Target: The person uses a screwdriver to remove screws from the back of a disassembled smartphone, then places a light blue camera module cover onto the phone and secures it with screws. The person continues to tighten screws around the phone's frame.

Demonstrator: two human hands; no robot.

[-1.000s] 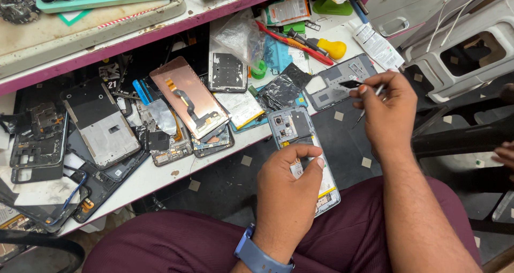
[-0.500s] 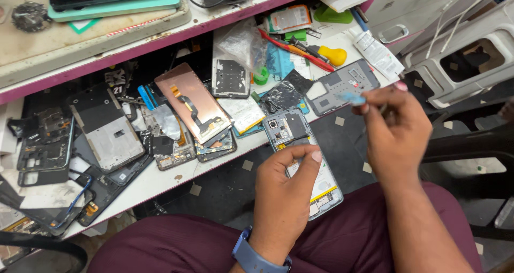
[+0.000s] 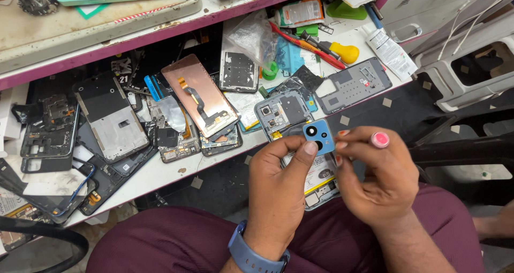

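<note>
The table (image 3: 176, 171) carries a spread of stripped phone parts: frames, a copper-backed screen (image 3: 201, 96) and a grey back cover (image 3: 353, 83) at the far right. Nearer, an opened phone (image 3: 292, 118) rests over the person's lap at the table's edge, its camera end toward the table. Above it the left hand (image 3: 276, 190) and right hand (image 3: 375, 176) meet on a small blue camera cover (image 3: 319, 136), the fingers (image 3: 308, 149) of both pinched on its edges. A pink-capped tool or tube (image 3: 380, 139) sits tucked in the right hand. Done well, this step likely calls for a grip by the edges only, lenses untouched, and the cover square over the phone's camera corner.
</note>
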